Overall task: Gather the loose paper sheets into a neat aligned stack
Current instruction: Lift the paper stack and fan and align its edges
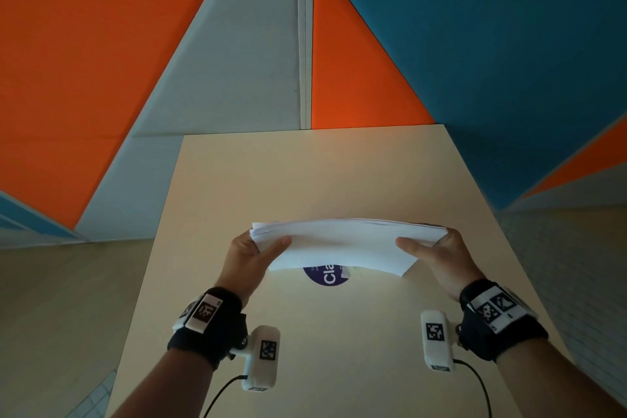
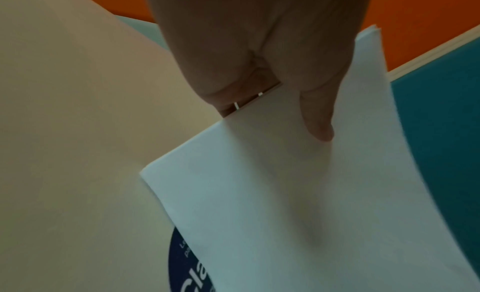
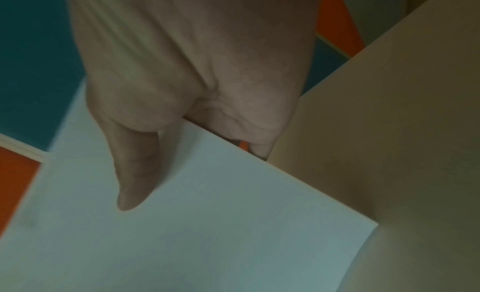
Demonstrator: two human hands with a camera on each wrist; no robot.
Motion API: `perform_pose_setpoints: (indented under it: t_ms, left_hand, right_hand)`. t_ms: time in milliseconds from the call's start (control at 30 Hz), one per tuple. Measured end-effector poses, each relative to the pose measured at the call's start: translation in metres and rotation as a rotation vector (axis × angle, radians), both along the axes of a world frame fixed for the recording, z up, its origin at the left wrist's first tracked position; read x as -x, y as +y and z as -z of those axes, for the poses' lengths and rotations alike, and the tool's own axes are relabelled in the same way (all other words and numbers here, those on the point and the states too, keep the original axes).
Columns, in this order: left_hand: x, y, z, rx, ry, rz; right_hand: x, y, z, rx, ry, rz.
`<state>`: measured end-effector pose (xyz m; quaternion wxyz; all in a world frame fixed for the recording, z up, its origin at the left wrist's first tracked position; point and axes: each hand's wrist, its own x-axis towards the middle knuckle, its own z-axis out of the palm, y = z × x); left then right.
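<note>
Thumbs are lying flat along the near face of the stack of paper sheets (image 1: 342, 243), one at each short end, while the other fingers are hidden behind it, so both hands are pinching the bundle between thumb and fingers. The left hand (image 1: 252, 256) is gripping the left end and the right hand (image 1: 441, 256) the right end, and the stack is hanging in the air above the table (image 1: 305, 180), bowing upward in the middle. Its upper edges are looking slightly fanned at the left corner, so the sheets are probably not yet flush. To square them well, the grip is likely needing to loosen a little while the long lower edge is being tapped on the tabletop, letting the sheets slide level, then the stack turned to tap a short edge. Squeezing too hard risks locking the offset in or creasing the bow. Below the stack, a dark blue round sticker (image 1: 327, 276) is showing on the table.
</note>
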<state>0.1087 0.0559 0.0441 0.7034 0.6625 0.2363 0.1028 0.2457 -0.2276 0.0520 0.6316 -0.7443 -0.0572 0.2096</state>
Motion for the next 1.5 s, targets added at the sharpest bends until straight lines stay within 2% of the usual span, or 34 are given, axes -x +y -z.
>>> perform_pose_setpoints:
  t_ms: [100,300,533,967,1200,1367,1500]
  left_hand:
    - [-0.002,-0.002,-0.003,-0.070,-0.038,-0.043]
    - [-0.014,-0.013,-0.017,-0.037,-0.202,-0.202]
    - [-0.023,-0.017,-0.017,0.021,-0.162,-0.309]
    - [-0.021,-0.021,-0.020,-0.001,-0.149,-0.258]
    - [-0.024,-0.021,-0.023,-0.028,-0.113,-0.287]
    - [-0.025,-0.014,-0.028,-0.062,-0.153,-0.344]
    - [-0.022,-0.012,-0.019,-0.051,-0.109,-0.369]
  right_hand:
    - [0.001,0.001,0.002,-0.003,0.002,0.004]
    - [0.001,0.005,0.001,-0.030,0.015,0.026]
    - [0.000,0.011,0.001,-0.084,0.024,0.054]
    - [-0.001,0.009,0.006,-0.087,0.014,0.018]
    - [-0.001,0.013,0.001,-0.066,0.006,0.024]
    - [-0.001,0.015,-0.005,-0.120,0.006,0.022]
    - [0.002,0.016,0.005,-0.058,-0.001,0.017]
